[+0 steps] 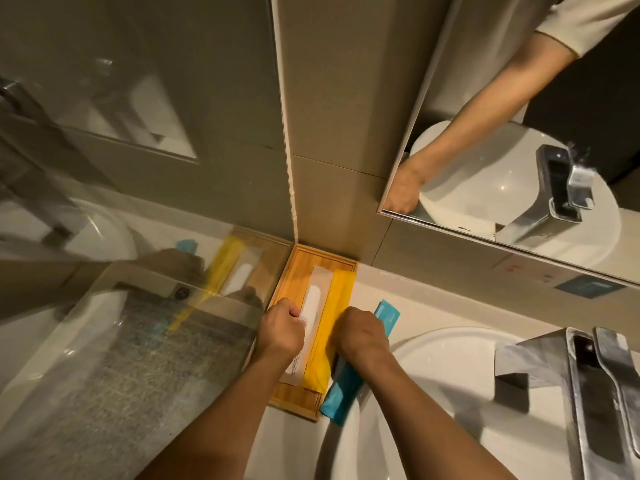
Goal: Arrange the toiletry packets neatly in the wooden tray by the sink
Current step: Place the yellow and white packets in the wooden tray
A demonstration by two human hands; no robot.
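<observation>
A wooden tray (300, 263) sits in the corner of the counter, against the wall. Inside it lie a clear packet with a white item (313, 299) and, to its right, a yellow packet (337, 296). My left hand (282, 329) pinches the clear packet near its middle. A blue packet (387, 315) lies along the tray's right edge, partly off the tray. Over the yellow and blue packets rests my right hand (362, 332), fingers curled on them; which of the two it grips is hidden.
A white basin (450, 382) sits right of the tray, with a chrome faucet (588, 382) at far right. A mirror (519, 98) hangs above. A glass panel (121, 306) stands to the left of the tray.
</observation>
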